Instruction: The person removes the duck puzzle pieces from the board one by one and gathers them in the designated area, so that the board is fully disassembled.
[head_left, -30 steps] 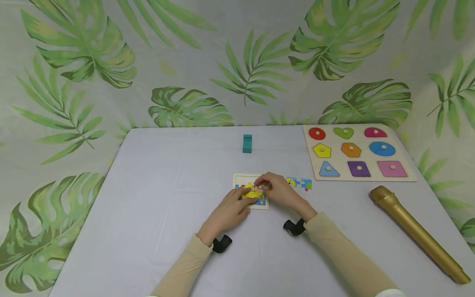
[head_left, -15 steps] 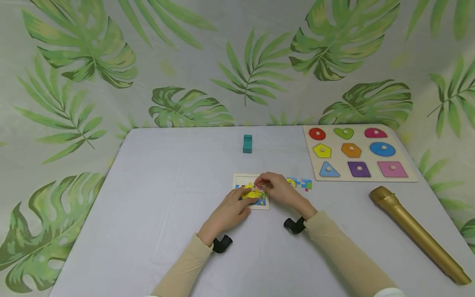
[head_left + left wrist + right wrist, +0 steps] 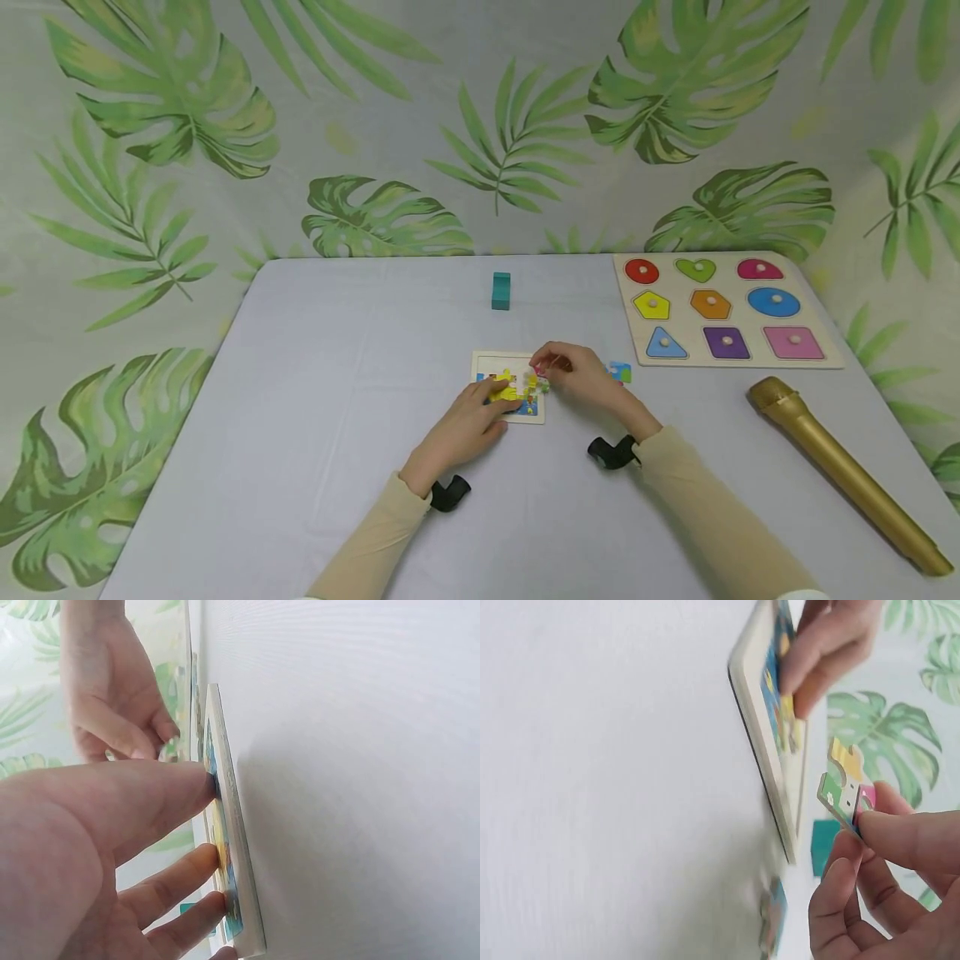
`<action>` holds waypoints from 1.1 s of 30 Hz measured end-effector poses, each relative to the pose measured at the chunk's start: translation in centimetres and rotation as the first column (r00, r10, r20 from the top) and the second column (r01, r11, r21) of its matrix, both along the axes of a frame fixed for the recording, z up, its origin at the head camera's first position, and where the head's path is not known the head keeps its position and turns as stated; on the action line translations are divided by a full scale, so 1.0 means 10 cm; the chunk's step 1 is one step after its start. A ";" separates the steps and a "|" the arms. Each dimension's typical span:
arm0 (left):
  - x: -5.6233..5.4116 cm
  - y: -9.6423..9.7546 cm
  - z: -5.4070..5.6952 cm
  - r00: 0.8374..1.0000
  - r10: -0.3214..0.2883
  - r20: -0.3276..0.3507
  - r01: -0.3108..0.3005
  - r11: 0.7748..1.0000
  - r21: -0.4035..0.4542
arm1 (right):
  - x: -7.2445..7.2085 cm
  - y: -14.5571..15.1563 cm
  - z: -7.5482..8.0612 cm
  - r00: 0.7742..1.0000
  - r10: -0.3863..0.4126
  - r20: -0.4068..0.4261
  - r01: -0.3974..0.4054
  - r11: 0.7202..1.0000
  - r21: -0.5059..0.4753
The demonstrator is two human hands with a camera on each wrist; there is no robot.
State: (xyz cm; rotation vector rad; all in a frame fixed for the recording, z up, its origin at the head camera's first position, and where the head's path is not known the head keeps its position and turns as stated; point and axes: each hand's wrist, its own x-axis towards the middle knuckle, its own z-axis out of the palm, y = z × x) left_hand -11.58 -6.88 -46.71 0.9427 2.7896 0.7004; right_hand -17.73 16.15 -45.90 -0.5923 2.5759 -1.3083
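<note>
A small jigsaw puzzle in a pale wooden tray [image 3: 491, 354] lies flat on the table, with blue and yellow pieces in its lower part and bare wood along its top. My left hand [image 3: 467, 423] rests over it, fingertips pressing on the pieces in the left wrist view. Just off the tray's right side, my right hand [image 3: 581, 379] pinches a puzzle piece [image 3: 845, 796] between thumb and fingers. That piece is green, yellow and pink, raised above the table and tilted. Beyond the right hand lies a loose blue-green puzzle piece [image 3: 621, 370], partly hidden by the hand.
A teal block [image 3: 501, 291] stands behind the tray. At the back right is a shape board [image 3: 678, 325] with several knobbed pieces. A gold microphone [image 3: 847, 475] lies along the right side. Leaf-patterned cloth [image 3: 495, 125] hangs behind the white table.
My right hand has lifted the puzzle piece out of the tray and moved right with it, now covering more of the loose pieces. The left hand stays where it was.
</note>
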 end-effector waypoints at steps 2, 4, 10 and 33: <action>0.00 0.00 0.00 1.000 0.002 0.000 -0.002 1.000 0.001 | 0.01 0.10 0.04 1.000 -0.008 0.017 0.008 1.000 0.000; 0.00 0.00 0.00 1.000 0.002 0.002 -0.002 1.000 0.004 | 0.02 0.21 0.06 0.999 -0.015 0.034 0.015 1.000 0.005; 0.01 0.00 0.00 1.000 0.002 -0.005 -0.002 1.000 0.010 | 0.10 0.60 0.07 0.997 -0.053 0.051 0.050 0.997 0.053; 0.01 0.00 -0.02 1.000 0.007 0.000 -0.007 1.000 0.010 | 0.25 0.97 -0.06 0.992 -0.112 -0.059 0.123 0.969 0.216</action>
